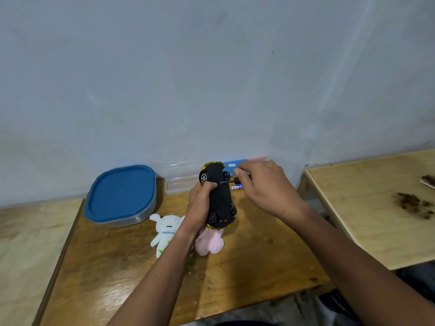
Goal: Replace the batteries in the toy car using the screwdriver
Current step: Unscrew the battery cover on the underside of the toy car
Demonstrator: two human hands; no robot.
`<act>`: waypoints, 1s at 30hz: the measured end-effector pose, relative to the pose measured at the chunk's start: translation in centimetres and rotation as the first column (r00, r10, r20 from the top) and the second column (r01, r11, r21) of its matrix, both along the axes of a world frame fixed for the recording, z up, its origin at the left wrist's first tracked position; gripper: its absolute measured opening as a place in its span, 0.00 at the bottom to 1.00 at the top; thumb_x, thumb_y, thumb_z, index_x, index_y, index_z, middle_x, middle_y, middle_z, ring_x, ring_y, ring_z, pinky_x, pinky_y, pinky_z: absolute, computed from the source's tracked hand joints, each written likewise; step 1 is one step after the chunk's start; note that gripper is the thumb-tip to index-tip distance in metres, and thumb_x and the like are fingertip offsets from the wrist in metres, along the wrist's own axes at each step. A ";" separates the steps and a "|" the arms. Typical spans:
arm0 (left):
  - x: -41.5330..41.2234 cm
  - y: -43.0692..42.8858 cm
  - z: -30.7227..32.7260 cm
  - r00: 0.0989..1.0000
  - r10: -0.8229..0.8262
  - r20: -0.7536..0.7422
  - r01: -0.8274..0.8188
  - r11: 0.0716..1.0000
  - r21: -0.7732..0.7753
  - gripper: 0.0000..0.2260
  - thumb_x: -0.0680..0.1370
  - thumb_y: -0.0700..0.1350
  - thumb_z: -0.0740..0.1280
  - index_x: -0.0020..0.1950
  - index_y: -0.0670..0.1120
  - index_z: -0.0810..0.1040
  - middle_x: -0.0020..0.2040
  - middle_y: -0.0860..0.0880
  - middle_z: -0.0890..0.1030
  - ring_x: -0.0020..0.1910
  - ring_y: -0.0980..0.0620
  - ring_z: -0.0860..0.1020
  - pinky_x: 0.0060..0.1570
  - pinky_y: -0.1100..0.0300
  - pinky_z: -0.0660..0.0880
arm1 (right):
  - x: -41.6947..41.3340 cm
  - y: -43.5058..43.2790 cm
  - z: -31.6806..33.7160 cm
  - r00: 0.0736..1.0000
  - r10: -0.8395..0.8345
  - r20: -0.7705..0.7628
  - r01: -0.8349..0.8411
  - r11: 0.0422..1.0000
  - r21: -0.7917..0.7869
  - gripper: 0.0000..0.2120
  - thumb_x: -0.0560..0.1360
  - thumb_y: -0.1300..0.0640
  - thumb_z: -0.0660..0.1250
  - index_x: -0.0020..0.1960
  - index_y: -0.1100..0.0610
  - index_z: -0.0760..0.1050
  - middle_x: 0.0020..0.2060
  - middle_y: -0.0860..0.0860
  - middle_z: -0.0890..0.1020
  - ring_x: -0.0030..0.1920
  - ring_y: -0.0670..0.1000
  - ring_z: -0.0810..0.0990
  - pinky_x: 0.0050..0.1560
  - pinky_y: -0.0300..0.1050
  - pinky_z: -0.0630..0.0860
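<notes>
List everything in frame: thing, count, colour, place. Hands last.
toy car: 1, black underside with gold trim, held up above table centre
screwdriver: 1, dark shaft, tip against car underside
batteries: at least 2, purple-white, on table behind the car
lidded container: 1, blue lid, table's back left
clear plastic box: 1, transparent, against wall
plush toy: 1, white, table centre
pink plush: 1, beside the white one
wooden table: 1, brown
side table: 1, light wood, right
left hand: grips car
right hand: holds screwdriver
</notes>
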State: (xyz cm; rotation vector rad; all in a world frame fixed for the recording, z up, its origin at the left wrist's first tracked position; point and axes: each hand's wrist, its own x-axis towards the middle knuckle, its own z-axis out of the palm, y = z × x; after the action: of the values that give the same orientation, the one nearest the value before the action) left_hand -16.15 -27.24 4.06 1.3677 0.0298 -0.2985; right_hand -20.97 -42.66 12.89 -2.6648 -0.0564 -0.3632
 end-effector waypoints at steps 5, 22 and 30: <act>0.4 0.4 -0.4 0.999 -0.028 -0.040 0.028 1.000 -0.001 0.10 0.75 0.47 0.64 0.50 0.42 0.78 0.39 0.44 0.81 0.37 0.46 0.79 0.38 0.55 0.76 | 1.2 0.3 0.4 0.999 0.049 0.023 -0.051 0.991 0.125 0.14 0.75 0.55 0.70 0.60 0.49 0.74 0.37 0.45 0.76 0.43 0.49 0.76 0.48 0.45 0.71; 1.2 1.5 -2.9 0.966 -0.073 -0.249 0.055 0.996 -0.076 0.24 0.71 0.54 0.65 0.60 0.40 0.79 0.46 0.40 0.81 0.44 0.42 0.80 0.44 0.49 0.77 | 2.7 1.7 -0.3 0.996 0.055 -0.064 -0.042 0.981 0.191 0.27 0.78 0.54 0.66 0.73 0.40 0.61 0.41 0.48 0.78 0.44 0.49 0.78 0.49 0.54 0.77; 1.9 -0.8 -2.6 0.961 -0.060 -0.271 0.041 0.996 -0.076 0.13 0.79 0.50 0.62 0.53 0.42 0.79 0.43 0.41 0.81 0.38 0.44 0.79 0.42 0.52 0.75 | 5.1 -0.5 -0.1 0.994 0.079 -0.070 -0.073 0.994 0.084 0.22 0.80 0.55 0.61 0.72 0.43 0.65 0.37 0.44 0.78 0.45 0.51 0.77 0.45 0.47 0.71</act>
State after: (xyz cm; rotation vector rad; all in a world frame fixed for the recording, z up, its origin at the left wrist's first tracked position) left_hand -14.21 -28.09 1.41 1.2515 0.2125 -0.5254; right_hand -15.90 -43.20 12.75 -2.5840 -0.1180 -0.2382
